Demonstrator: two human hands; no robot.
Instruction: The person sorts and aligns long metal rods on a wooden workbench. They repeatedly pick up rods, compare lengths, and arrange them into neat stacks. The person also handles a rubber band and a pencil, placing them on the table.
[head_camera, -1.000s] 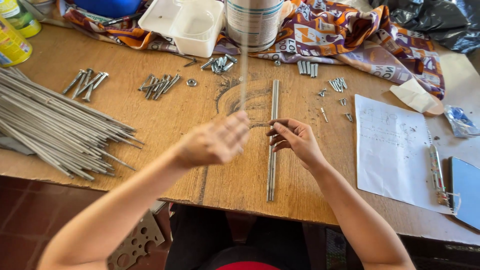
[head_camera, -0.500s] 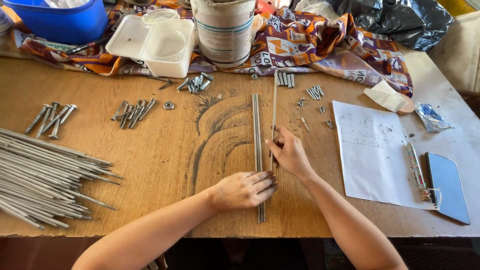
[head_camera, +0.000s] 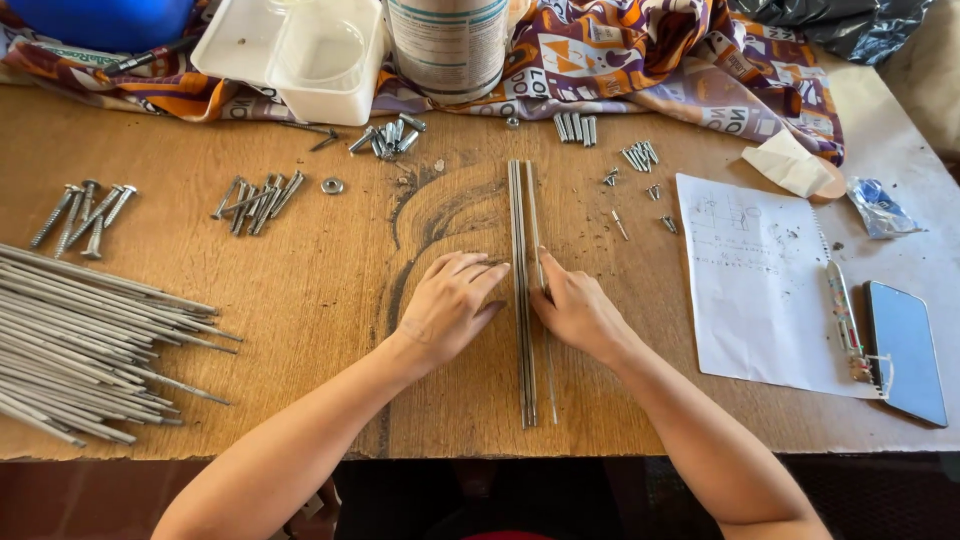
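Note:
A few thin metal rods (head_camera: 522, 215) lie side by side on the wooden table (head_camera: 320, 290), running away from me. My left hand (head_camera: 447, 305) rests flat on the table with its fingertips against the left side of the rods. My right hand (head_camera: 575, 308) presses its fingers against their right side, about halfway along. Neither hand lifts a rod; both only touch them.
A large pile of similar rods (head_camera: 80, 340) lies at the left edge. Groups of bolts (head_camera: 85, 212), screws (head_camera: 255, 195) and small fasteners (head_camera: 390, 135) are scattered behind. A white plastic tray (head_camera: 300, 50), a can (head_camera: 445, 45), patterned cloth (head_camera: 640, 60), paper sheet (head_camera: 760, 280), pen (head_camera: 845, 320) and phone (head_camera: 905, 350) surround them.
My left hand swung a rod down onto the table and laid it by the others. Both hands now sit on either side of the rods, squeezing them together.

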